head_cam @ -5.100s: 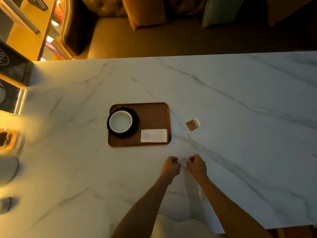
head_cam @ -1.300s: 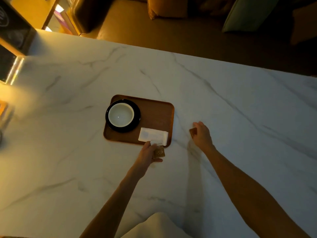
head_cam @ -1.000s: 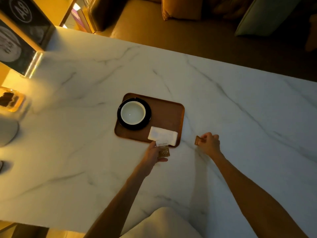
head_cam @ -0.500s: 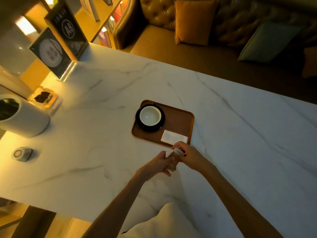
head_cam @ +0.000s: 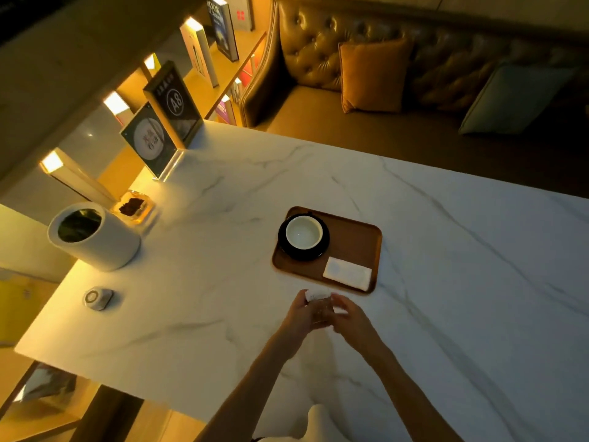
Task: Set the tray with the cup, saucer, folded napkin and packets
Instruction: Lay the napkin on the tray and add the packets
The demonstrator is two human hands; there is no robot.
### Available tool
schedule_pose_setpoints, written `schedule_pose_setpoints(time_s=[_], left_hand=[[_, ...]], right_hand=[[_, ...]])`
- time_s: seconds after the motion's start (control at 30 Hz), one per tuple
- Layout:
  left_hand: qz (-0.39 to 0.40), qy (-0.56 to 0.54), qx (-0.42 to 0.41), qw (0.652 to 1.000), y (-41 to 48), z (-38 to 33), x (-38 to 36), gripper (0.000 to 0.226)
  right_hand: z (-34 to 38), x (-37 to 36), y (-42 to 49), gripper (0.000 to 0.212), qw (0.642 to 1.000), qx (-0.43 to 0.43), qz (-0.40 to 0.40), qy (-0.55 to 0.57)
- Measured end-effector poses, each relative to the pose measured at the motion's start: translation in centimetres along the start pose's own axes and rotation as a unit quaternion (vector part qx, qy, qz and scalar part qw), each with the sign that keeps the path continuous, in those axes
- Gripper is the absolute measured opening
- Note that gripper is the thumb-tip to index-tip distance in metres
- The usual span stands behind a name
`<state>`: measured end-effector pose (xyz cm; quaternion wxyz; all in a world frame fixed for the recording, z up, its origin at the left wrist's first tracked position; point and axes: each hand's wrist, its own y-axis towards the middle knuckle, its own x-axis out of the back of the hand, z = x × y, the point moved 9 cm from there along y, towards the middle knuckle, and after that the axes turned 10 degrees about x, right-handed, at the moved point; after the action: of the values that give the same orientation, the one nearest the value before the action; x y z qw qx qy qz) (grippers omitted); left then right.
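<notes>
Table (head_cam: 446, 250): white marble, grey veining. Tray (head_cam: 357, 240): brown wood. Saucer (head_cam: 283, 247): black; cup (head_cam: 303, 232): white. Folded napkin (head_cam: 347, 273): white. Packets (head_cam: 320, 306): brown with white ends. Cylindrical container (head_cam: 105, 244): white. Cushions: orange (head_cam: 373, 74), grey-green (head_cam: 513, 97). Tufted sofa (head_cam: 318, 43): brown.

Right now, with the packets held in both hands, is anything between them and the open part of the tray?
Only the napkin, lying along the tray's near edge just beyond the packets. The bare wood behind it, right of the cup and saucer, is free, so a lift over the napkin looks enough.
</notes>
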<state>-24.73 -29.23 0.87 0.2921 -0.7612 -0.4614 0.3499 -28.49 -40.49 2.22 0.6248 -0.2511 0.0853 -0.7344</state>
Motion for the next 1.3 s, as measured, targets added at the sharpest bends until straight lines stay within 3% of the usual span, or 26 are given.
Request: schedule_pose_setpoints(time_s=[0.07, 0.2, 0.27, 0.33, 0.47, 0.63, 0.87, 1.3], left_hand=[[-0.012, -0.053, -0.013, 0.998, 0.2, 0.4, 0.3, 0.014], [-0.029, -0.037, 0.002, 0.999, 1.8, 2.4, 0.5, 0.017], [-0.061, 0.002, -0.003, 0.998, 2.6, 2.9, 1.2, 0.018], [-0.12, 0.102, -0.059, 0.986, 3.3, 2.1, 2.4, 0.023], [-0.175, 0.361, -0.124, 0.908, 5.6, 1.3, 2.0, 0.028], [-0.174, 0.365, -0.127, 0.906, 8.4, 1.7, 1.7, 0.027], [-0.146, 0.406, -0.123, 0.894, 10.3, 3.6, 1.7, 0.026], [-0.167, 0.366, -0.117, 0.908, 11.2, 2.8, 1.5, 0.021]], right_hand=[[-1.1, -0.8, -0.4, 0.034, 0.995, -0.036, -0.019, 0.09], [-3.0, -0.6, 0.1, 0.012, 0.989, -0.045, -0.068, 0.127], [-4.0, 0.2, 0.9, 0.016, 0.997, -0.038, -0.073, 0.011], [-4.4, 0.8, 1.8, 0.024, 0.988, 0.007, -0.053, -0.147], [-4.6, 1.3, 2.9, 0.03, 0.969, 0.074, -0.053, -0.228], [-5.1, 2.2, 4.4, 0.027, 0.964, 0.114, -0.096, -0.221], [-7.8, 2.1, 5.5, 0.035, 0.98, 0.066, -0.055, -0.179], [-9.4, 3.2, 6.2, 0.029, 0.989, 0.019, -0.111, -0.095]])
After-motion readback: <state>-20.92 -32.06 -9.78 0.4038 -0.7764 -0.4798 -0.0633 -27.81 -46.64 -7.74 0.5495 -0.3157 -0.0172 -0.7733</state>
